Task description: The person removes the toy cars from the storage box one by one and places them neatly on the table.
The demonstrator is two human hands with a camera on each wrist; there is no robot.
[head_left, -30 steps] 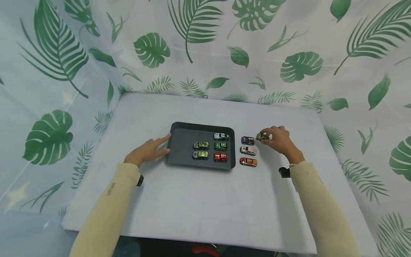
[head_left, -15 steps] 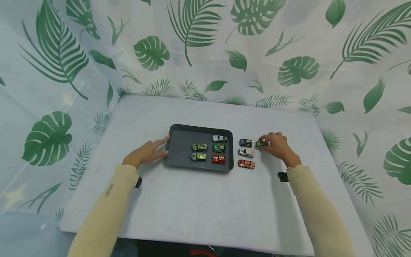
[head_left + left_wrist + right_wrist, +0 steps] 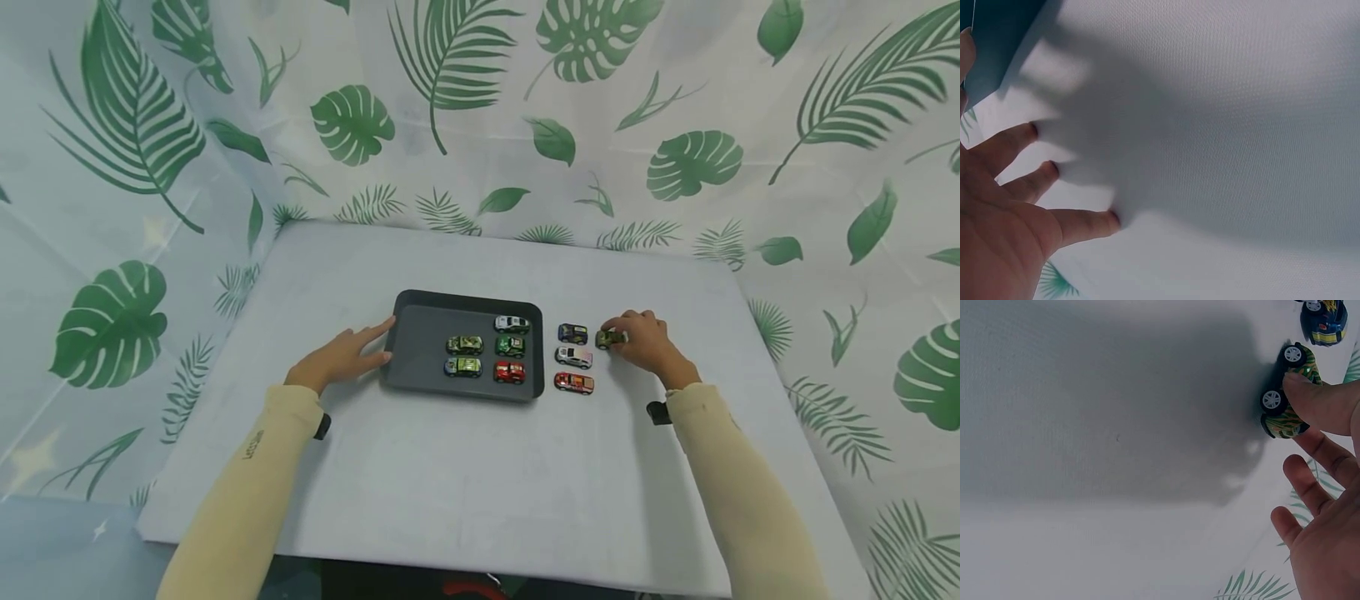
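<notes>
My right hand [image 3: 643, 340] pinches a green camouflage toy car [image 3: 608, 338] from the sides, low over the white table to the right of the tray. In the right wrist view the thumb lies along this car [image 3: 1277, 419] between its two white-spoked wheels. Left of it, outside the tray, stand a blue toy car [image 3: 573, 333], a white-and-pink one [image 3: 573, 357] and a red-orange one [image 3: 574, 382] in a column. My left hand [image 3: 341, 358] touches the left rim of the dark grey tray [image 3: 420, 386], fingers spread; its other fingertips meet the tabletop in the left wrist view.
Inside the tray, a white car [image 3: 512, 324], a green car [image 3: 511, 346] and a red car [image 3: 509, 372] form a right-hand column. Left of them sit a camouflage car [image 3: 465, 344] and a lime-green car [image 3: 462, 367]. A leaf-print cloth [image 3: 465, 108] hangs behind the table.
The right hand has lowered the camouflage car toward the table, beside the blue car. The left hand stays at the tray's rim, and the head view has shifted slightly.
</notes>
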